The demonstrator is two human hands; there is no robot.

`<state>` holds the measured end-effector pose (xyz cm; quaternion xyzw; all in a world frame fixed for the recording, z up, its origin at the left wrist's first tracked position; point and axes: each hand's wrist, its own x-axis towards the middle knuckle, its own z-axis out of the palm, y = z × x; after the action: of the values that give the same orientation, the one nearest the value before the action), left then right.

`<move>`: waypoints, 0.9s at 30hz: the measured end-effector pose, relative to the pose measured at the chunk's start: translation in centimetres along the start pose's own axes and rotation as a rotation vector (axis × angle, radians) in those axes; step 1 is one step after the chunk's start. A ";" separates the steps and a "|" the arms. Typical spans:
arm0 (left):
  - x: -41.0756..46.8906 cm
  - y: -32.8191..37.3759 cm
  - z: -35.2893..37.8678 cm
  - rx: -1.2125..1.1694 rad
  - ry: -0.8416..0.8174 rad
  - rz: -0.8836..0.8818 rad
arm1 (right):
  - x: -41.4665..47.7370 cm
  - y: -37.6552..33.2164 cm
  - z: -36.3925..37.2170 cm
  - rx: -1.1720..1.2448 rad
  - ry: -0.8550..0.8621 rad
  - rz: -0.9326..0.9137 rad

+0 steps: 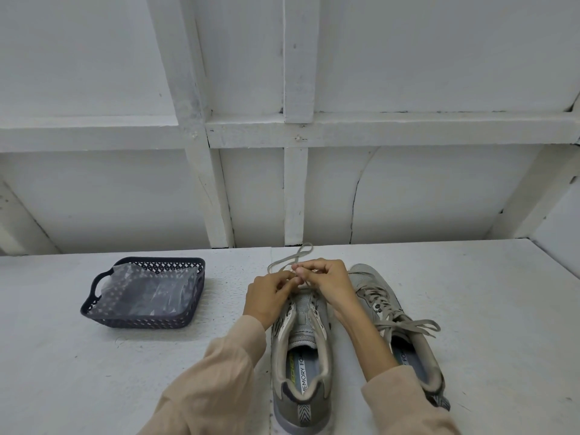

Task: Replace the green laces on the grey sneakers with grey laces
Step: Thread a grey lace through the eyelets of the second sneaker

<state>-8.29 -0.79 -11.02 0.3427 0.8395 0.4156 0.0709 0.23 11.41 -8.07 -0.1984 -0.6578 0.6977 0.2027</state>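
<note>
A dark blue plastic basket [138,322] with latticed walls and a cut-out handle [96,285] sits on the left of a white, rough-surfaced table [78,378]. A crumpled clear plastic bag [150,288] lies inside it, covering most of its floor. 1 straight seam [271,255] runs across the tabletop from the back edge toward the camera. Behind the table rises a white-painted wall [94,199] of flat panels framed by battens: 1 long horizontal rail [423,128] crossed by 2 uprights [295,196]. A thin, curved dark crack [354,199] marks the panel right of centre.
</note>
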 end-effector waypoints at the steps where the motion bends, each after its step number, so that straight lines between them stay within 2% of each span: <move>1: 0.0 0.0 0.0 -0.001 0.004 0.000 | 0.1 -0.2 -0.1 -0.006 -0.010 0.005; 7: 0.0 -0.1 0.4 -0.003 -0.001 0.084 | 0.0 -0.8 -0.5 0.042 -0.052 0.060; 10: -0.2 0.1 1.3 -0.181 -0.019 0.161 | 0.1 -0.8 -0.5 -0.012 -0.049 0.073; 13: -0.3 0.6 1.9 -0.415 -0.039 0.089 | 0.2 -1.1 -0.5 -0.082 -0.053 0.066; 17: -0.3 0.6 2.5 -0.527 -0.094 0.007 | 0.2 -1.6 -0.7 -0.180 -0.090 0.049; 23: -0.4 0.7 2.7 -0.571 -0.110 0.004 | 0.3 -3.7 -0.9 -0.171 -0.191 0.108; 27: 0.0 0.4 2.8 -0.523 -0.124 -0.002 | 0.7 -4.9 -0.6 -0.138 -0.291 0.078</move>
<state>-6.90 1.18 -12.51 0.3366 0.6980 0.5965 0.2088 0.07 12.62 -3.19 -0.1341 -0.7183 0.6796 0.0641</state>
